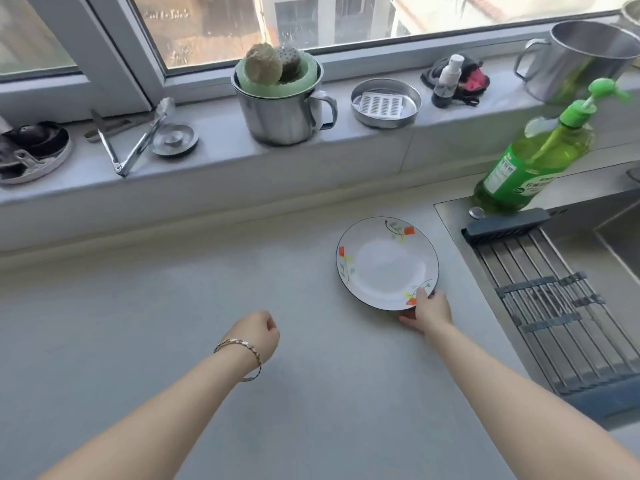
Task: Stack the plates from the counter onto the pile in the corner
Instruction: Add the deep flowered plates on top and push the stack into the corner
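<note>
A white plate [386, 263] with a dark rim and small red flowers lies flat on the grey counter [173, 323], close to the sink's left edge. My right hand [427, 311] grips the plate's near rim, thumb on top and fingers under the edge. My left hand [258, 336] hovers over the bare counter to the left of the plate, fingers curled in with nothing in them, a bracelet on the wrist. No pile of plates is in view.
A sink with a roll-up drying rack [554, 306] lies to the right, with a green soap bottle [533, 161] at its back. On the window sill stand a steel mug [284, 112] with sponges, tongs [135, 140], a steel dish [386, 102] and a large steel pot [585, 60].
</note>
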A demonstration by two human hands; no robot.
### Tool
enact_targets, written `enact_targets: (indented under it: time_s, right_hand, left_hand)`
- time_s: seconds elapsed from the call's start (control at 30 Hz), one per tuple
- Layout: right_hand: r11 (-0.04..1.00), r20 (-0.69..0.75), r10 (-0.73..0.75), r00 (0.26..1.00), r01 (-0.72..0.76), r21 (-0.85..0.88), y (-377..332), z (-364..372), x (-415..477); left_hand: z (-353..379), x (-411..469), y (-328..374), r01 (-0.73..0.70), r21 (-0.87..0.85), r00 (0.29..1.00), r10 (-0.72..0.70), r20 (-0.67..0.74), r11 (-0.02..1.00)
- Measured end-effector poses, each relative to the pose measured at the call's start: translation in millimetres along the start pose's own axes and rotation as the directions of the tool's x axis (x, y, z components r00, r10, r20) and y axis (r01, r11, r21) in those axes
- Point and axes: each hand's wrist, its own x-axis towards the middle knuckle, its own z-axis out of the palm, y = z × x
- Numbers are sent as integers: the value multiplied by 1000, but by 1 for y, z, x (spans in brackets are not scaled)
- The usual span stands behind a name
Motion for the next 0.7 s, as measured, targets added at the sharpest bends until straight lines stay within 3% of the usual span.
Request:
enact_targets:
  time_s: [0.23,0.4,0.7]
  right_hand:
    - [982,17,-152,988,152,-114,8,-7,-14]
    - [912,196,-292,936,335,-238,-1,-2,-52]
    - [626,593,-428,682,697,-349,4,108,-182]
  left_hand:
    - [-6,-6,-25,33,-51,999,-35,-36,998]
    - [-23,-32,-60,77,-122,989,-91,-116,990]
    - [-59,-117,-190,230,-347,909,-328,-255,909]
